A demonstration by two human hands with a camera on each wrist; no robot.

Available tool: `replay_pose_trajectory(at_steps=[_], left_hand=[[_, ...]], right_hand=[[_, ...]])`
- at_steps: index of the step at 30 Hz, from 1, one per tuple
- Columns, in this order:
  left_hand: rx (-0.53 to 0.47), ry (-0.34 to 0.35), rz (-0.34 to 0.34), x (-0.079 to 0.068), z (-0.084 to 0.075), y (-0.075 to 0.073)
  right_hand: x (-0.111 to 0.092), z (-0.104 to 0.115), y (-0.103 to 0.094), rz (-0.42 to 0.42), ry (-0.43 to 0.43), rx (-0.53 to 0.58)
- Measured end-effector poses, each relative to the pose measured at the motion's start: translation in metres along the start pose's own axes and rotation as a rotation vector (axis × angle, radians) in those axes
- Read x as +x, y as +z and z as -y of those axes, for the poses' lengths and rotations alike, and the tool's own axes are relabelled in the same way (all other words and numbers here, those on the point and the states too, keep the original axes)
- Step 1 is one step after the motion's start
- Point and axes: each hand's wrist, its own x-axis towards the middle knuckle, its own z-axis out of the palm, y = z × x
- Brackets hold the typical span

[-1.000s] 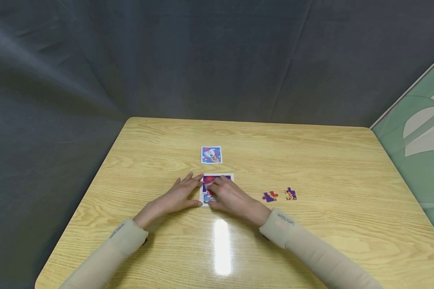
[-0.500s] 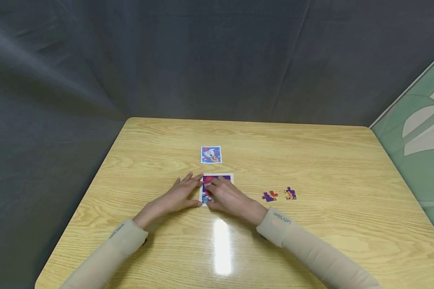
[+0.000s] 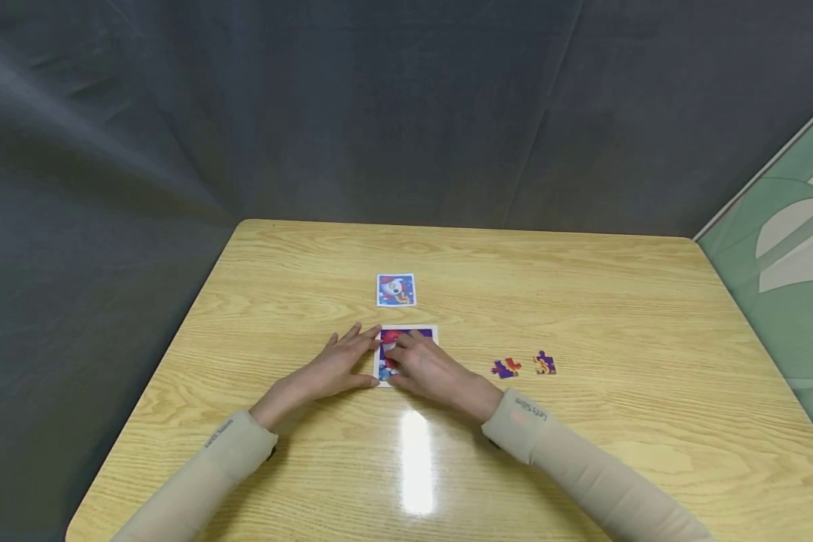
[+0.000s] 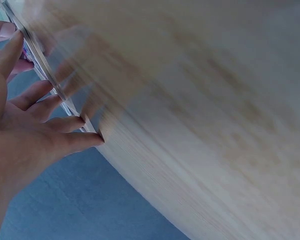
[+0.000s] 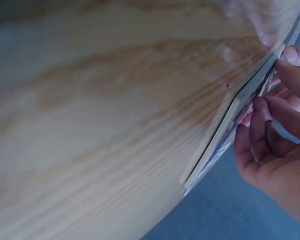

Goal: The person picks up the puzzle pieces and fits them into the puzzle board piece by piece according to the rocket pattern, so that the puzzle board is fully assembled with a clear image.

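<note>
A jigsaw puzzle (image 3: pixel 393 336) in a white-edged tray (image 3: pixel 376 374) lies mid-table, showing a red and white figure on purple. My left hand (image 3: pixel 342 364) spreads its fingers along the tray's left side, with the fingertips and thumb at the rim. Over the right half, my right hand (image 3: pixel 428 366) bends its fingers down and pinches a puzzle piece toward the lower left; the palm hides most of that area. In the right wrist view the thumb (image 5: pixel 292 75) reaches the tray's near edge, with curled fingers beyond it.
Behind the tray lies a small square picture card (image 3: pixel 396 290) with a similar figure. To the right lie loose purple and orange puzzle pieces (image 3: pixel 506 368) and another piece (image 3: pixel 545 363). A dark curtain (image 3: pixel 406 113) hangs behind the wooden table (image 3: pixel 616 301).
My right hand has shifted slightly left over the puzzle, and its lower left corner looks a little different. My left hand stays at the tray's edge. The card and loose pieces have not moved.
</note>
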Motion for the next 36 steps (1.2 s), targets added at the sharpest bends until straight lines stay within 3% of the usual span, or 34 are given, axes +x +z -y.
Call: replay_pose_trajectory(at_steps=[13, 36], left_hand=[[-0.004, -0.009, -0.002, 0.0003, -0.0008, -0.0004], [-0.01, -0.009, -0.001, -0.0008, -0.0014, -0.0003]], right_hand=[[0.0009, 0.0028, 0.0002, 0.012, 0.032, 0.003], [-0.0049, 0.0048, -0.0022, -0.069, 0.042, -0.048]])
